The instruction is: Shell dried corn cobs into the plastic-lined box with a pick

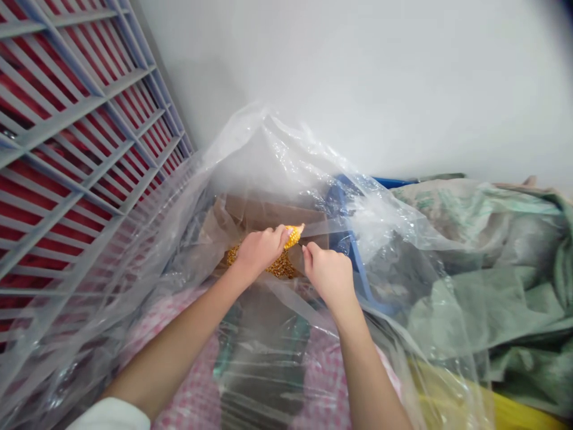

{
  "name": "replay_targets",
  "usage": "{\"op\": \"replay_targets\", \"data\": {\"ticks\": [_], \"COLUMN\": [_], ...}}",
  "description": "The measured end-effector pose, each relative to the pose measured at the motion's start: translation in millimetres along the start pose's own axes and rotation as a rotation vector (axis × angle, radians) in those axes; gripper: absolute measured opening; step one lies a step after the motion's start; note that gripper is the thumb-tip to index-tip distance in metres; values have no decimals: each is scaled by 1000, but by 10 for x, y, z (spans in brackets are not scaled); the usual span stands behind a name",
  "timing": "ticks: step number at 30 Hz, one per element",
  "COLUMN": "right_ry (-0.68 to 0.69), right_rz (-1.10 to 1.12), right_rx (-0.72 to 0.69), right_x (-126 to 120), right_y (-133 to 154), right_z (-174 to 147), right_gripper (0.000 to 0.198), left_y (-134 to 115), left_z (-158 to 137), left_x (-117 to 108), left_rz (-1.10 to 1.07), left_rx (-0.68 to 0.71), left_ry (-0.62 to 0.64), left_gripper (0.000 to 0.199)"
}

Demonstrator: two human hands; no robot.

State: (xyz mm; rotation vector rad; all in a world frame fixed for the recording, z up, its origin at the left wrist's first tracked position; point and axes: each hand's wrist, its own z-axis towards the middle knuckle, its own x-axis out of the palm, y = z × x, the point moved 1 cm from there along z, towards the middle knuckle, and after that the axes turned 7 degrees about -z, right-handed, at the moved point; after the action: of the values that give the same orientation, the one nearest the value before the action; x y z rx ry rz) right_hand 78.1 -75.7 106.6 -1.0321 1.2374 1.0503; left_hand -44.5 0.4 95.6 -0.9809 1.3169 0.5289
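Note:
My left hand (261, 249) is wrapped round a yellow corn cob (293, 235), whose pale tapered end sticks out to the right. Close beside it, my right hand (330, 273) is closed, thumb on top, on a thin dark tool (301, 243). Only a short bit of that tool shows near the cob; my fingers hide the rest, so its kind is unclear. Below both hands, loose corn kernels (282, 266) lie in front of a brown cardboard piece (277, 210), within a large clear plastic sheet (250, 134).
At the left stands a grey-blue slatted crate (105, 95) with red showing behind its slats. A blue crate (357, 257) is partly under the plastic at the right. Beyond it are crumpled greenish sacks (496, 298) and a yellow one (452, 394). A white wall (358, 77) rises behind.

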Motion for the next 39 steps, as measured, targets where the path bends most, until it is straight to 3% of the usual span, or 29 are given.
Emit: {"op": "replay_targets", "data": {"ticks": [3, 6, 9, 14, 16, 19, 22, 25, 27, 34, 39], "right_ry": [41, -25, -55, 105, 137, 48, -31, -66, -74, -58, -24], "right_rz": [20, 153, 280, 644, 782, 816, 861, 1013, 1043, 864, 431], "right_rx": [11, 64, 87, 200, 231, 160, 68, 91, 121, 45, 68], "right_x": [64, 67, 48, 169, 215, 171, 31, -80, -108, -100, -86], "right_y": [-18, -73, -142, -217, -220, -213, -229, -278, -295, -189, -97], "right_z": [25, 45, 43, 75, 103, 129, 105, 51, 23, 19, -5], "right_gripper": [33, 35, 34, 37, 39, 36, 34, 36, 36, 37, 34], "left_y": [-23, -8, -18, -53, -44, -13, 1, 4, 11, 36, 47], "left_z": [32, 72, 89, 91, 101, 118, 121, 109, 103, 78, 32], "left_x": [94, 113, 112, 187, 192, 123, 4, -104, -155, -187, -121], "left_rz": [-8, -200, -294, -130, -162, -394, -766, -1085, -1164, -954, -591], "left_rx": [-42, -128, -117, -100, -109, -142, -199, -282, -302, -203, -145], "left_ry": [33, 9, 5, 44, 16, -30, 61, 182, 172, 106, -34], "left_gripper": [54, 58, 59, 51, 51, 56, 58, 58, 57, 62, 58]}}
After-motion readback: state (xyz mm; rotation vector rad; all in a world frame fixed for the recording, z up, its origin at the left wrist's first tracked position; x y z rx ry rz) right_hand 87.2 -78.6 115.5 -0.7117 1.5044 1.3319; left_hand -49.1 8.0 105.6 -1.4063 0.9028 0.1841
